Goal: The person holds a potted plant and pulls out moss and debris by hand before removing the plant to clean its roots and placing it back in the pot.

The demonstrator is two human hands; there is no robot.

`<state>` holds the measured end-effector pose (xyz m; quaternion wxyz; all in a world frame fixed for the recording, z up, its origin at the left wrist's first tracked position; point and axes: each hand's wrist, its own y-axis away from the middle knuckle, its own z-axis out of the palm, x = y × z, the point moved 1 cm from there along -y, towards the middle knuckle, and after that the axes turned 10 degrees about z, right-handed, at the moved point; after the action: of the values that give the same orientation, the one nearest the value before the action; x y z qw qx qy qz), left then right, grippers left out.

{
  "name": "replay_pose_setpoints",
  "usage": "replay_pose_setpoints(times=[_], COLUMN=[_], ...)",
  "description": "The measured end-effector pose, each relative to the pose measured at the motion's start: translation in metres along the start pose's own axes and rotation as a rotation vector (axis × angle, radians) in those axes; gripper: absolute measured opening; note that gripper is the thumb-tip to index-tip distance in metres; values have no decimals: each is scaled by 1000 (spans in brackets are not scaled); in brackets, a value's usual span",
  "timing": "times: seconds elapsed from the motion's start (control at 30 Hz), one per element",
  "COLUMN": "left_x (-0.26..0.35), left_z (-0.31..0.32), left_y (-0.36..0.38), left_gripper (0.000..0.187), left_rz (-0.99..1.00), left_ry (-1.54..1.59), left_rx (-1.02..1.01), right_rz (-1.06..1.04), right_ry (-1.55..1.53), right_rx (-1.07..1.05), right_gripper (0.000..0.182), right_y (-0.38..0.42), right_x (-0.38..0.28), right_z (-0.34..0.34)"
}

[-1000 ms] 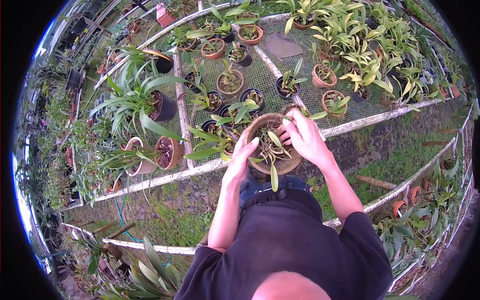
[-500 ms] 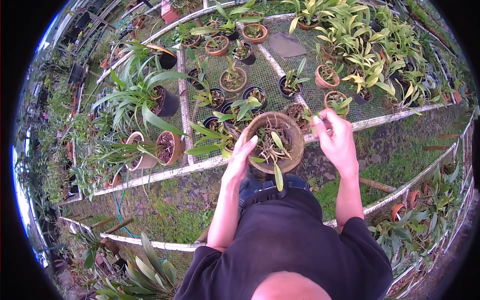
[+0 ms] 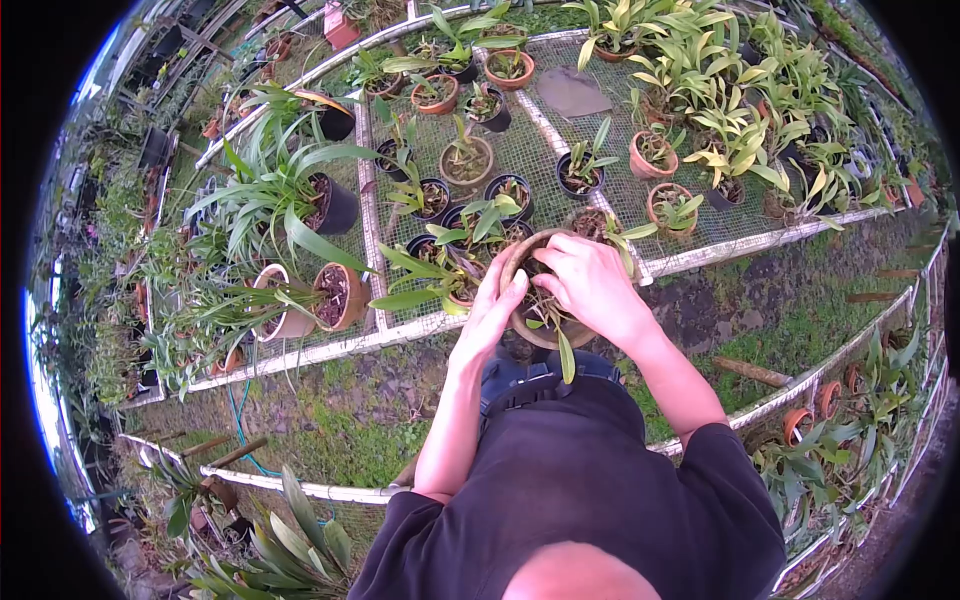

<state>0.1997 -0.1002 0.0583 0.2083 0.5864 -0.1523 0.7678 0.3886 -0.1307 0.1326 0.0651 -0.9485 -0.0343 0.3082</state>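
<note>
A round clay pot (image 3: 548, 338) with a small plant is held in front of my body, its opening tilted toward me. My left hand (image 3: 492, 308) grips the pot's left rim, thumb on the near side. Over the opening, my right hand (image 3: 585, 280) reaches in from the right with bent fingers, its fingertips among the roots and stems. Whatever those fingertips pinch, if anything, is hidden. One long green leaf (image 3: 567, 357) hangs over the pot's lower rim.
A mesh-topped bench (image 3: 700, 257) with a white frame bears many potted plants. A black pot (image 3: 581, 172) and a terracotta pot (image 3: 653, 154) stand beyond my hands. A flat grey slab (image 3: 573, 90) lies farther back. Another white rail (image 3: 345, 491) curves behind me.
My right hand has moved left from beside the pot into its opening. The pot has shifted slightly to the right and now tilts differently, and my left hand still holds its rim.
</note>
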Motion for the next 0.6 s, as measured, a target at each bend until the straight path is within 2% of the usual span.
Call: replay_pose_setpoints(times=[0.03, 0.13, 0.33, 0.47, 0.6], left_x=[6, -5, -6, -3, -3], left_z=[3, -3, -6, -7, -5], left_y=[3, 5, 5, 1, 2], left_gripper=[78, 77, 76, 75, 79], left_rz=[-53, -50, -43, -55, -73], left_ry=[-30, 0, 119, 146, 153], left_rx=[28, 32, 60, 41, 81], right_rz=[25, -35, 91, 210, 222], right_ry=[21, -36, -223, -339, -357], right_rx=[-35, -48, -49, -83, -25], right_gripper=[22, 14, 12, 19, 16], right_y=[0, -2, -3, -4, -1], right_x=[1, 8, 9, 11, 16], right_z=[5, 12, 14, 12, 6])
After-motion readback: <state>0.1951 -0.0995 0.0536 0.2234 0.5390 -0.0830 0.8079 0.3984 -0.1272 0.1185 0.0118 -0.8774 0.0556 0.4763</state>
